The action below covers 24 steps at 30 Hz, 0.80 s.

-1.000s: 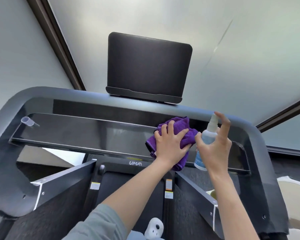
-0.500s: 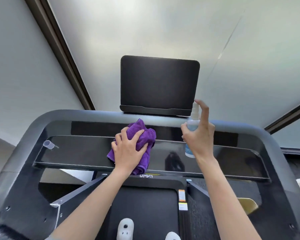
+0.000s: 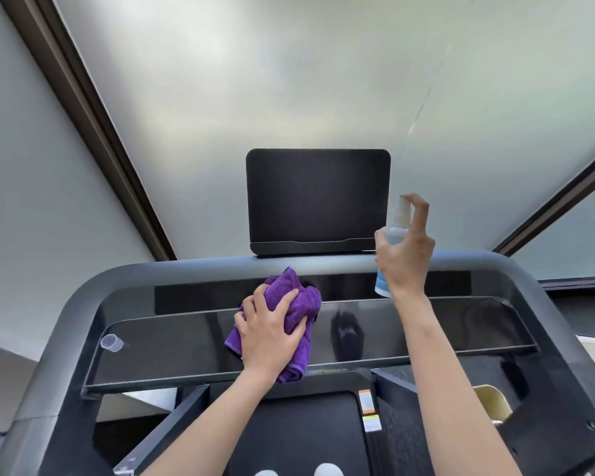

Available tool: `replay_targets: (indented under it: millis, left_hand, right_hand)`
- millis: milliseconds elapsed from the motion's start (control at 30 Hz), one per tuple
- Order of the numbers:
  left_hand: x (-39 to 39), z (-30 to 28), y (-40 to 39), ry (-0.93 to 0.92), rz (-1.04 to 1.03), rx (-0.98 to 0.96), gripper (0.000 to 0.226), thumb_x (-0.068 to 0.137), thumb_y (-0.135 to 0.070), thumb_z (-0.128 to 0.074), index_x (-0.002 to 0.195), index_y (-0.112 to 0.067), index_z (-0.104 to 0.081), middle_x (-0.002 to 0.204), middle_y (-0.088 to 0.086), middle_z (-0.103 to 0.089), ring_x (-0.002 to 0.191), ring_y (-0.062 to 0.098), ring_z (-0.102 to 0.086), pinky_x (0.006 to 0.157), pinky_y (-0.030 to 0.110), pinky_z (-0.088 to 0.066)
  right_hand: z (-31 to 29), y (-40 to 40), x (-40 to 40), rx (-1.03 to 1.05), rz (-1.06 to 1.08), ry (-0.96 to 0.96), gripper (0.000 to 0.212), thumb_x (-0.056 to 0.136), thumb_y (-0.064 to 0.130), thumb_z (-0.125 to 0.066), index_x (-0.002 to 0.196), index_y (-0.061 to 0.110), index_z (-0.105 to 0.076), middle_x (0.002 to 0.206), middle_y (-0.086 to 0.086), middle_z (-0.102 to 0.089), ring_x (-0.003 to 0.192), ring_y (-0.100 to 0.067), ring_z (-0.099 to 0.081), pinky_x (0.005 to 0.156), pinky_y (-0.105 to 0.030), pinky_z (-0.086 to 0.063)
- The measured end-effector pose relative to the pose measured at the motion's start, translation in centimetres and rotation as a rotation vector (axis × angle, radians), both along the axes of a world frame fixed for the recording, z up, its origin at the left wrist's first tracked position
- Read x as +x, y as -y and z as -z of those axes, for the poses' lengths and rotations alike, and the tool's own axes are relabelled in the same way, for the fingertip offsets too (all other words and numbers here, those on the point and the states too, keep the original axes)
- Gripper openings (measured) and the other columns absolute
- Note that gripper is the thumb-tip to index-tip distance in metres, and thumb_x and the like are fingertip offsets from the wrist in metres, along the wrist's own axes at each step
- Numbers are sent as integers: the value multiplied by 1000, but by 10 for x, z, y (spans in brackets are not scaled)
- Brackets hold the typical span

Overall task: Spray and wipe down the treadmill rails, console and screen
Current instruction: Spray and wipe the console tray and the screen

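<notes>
Head view, close above console (image 3: pixel 193 345), perhaps tilted forward.

Glossy console (image 3: pixel 193 341), fuzzy cloth (image 3: pixel 298 300)

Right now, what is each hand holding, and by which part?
Left hand presses the bunched purple cloth from on top; right hand wraps the spray bottle body, index finger on the nozzle.

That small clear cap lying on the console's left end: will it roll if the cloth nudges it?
Probably. The clear cap lies on its side on glossy console glass, so it likely rolls or skids. It looks light; the purple cloth could flick it off.
</notes>
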<state>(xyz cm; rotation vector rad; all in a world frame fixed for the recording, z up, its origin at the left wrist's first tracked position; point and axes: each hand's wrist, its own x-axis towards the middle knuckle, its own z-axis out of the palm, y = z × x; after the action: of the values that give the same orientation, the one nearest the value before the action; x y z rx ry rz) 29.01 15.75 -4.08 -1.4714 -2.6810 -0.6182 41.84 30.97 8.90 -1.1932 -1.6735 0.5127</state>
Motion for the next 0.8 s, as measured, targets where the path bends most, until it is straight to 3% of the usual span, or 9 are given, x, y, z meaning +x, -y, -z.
replay_targets:
  millis: [133, 300, 367, 500, 633, 733, 800]
  left_hand:
    - [0, 3, -1, 9, -8, 29, 49, 76, -57, -68, 122, -42, -61, 129, 8, -48, 109, 30, -48, 84, 47, -43]
    - [0, 3, -3, 9, -7, 21, 49, 77, -59, -64, 123, -43, -59, 131, 7, -47, 111, 30, -48, 87, 47, -42]
    - [0, 4, -3, -1, -7, 31, 48, 77, -59, -64, 123, -43, -59, 131, 8, -48, 111, 30, -48, 87, 47, -42]
    - [0, 5, -3, -8, -11, 45, 47, 77, -56, -67, 121, -43, -61, 131, 8, -48, 110, 31, -48, 86, 47, -42]
    - [-1, 3, -1, 10, 12, 41, 44, 81, -53, -66, 123, -42, -60, 133, 8, -47, 112, 31, -47, 86, 46, -41]
    - [-13, 2, 13, 28, -48, 64, 42, 82, -49, -69, 123, -38, -62, 132, 8, -48, 113, 32, -48, 86, 46, -41]
    - [-31, 2, 30, 39, -157, 87, 42, 82, -46, -70, 123, -35, -64, 131, 10, -49, 115, 33, -48, 87, 49, -41]
  right_hand:
    - [-1, 9, -13, 87, -147, 24, 58, 81, -2, -56, 125, 32, -38, 65, 12, -45, 49, -20, -41, 53, -22, -39]
    - [3, 20, -36, 71, -276, 54, 58, 76, -6, -59, 127, 18, -46, 75, -2, -54, 50, -12, -40, 53, -16, -36]
    - [3, 18, -38, 54, -267, 16, 56, 73, -8, -61, 124, 13, -49, 75, -6, -56, 51, -14, -44, 53, -15, -37]
    - [1, 15, -35, 52, -231, -19, 61, 74, -7, -59, 121, 28, -40, 65, -3, -49, 51, -20, -45, 53, -21, -40]
    - [2, 18, -26, 48, -300, -20, 64, 76, -7, -60, 125, 29, -39, 67, -11, -52, 50, -25, -47, 52, -29, -47]
    - [6, 21, -14, 67, -353, 13, 65, 77, -7, -61, 127, 29, -41, 72, -2, -50, 54, -26, -45, 54, -22, -43]
    - [9, 23, -7, 75, -377, 39, 64, 77, -7, -61, 128, 27, -42, 86, 8, -54, 50, -26, -48, 60, -20, -45]
